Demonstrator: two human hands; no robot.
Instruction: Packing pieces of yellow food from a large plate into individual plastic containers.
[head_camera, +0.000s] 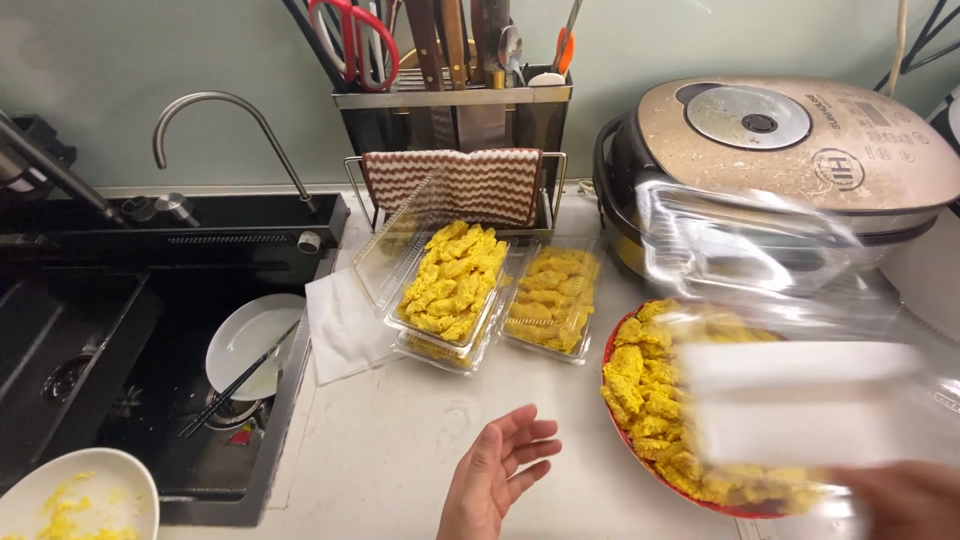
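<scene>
Here the right hand (905, 500), at the lower right corner of the frame, grips a clear plastic clamshell container (800, 390) that smears with motion blur; it is held tilted over the red plate (625, 440), probably so its contents land there, and the plate is already heaped with yellow breaded pieces (650, 390). The fingers are closed on the container's lower edge, though the blur hides exactly how. The left hand (497, 475), at the lower centre, is open and empty, palm turned up and fingers loosely spread above the counter, just to the left of the plate and touching nothing.

Further up the middle of the frame sit more clear trays. One open tray (452, 280), full of the same yellow pieces, rests on top of another, its lid folded back to the upper left; a second filled tray (550, 300) lies just beside it on the right. A white paper napkin (345, 325) lies at their left, hanging over the counter's edge toward the sink.

The surface is a pale speckled counter (400, 440). A black sink (130, 350) fills the left of the frame, with a white plate and dark chopsticks (245, 350) in it and a curved steel tap (225, 125) above. A white bowl with yellow crumbs (75, 500) shows at the lower left corner. Along the top stand a utensil rack (450, 90) with knives and red-handled scissors, a brown-and-white striped cloth (470, 180) draped over its rail, and at the upper right a rice cooker (790, 140) against a grey-green wall
</scene>
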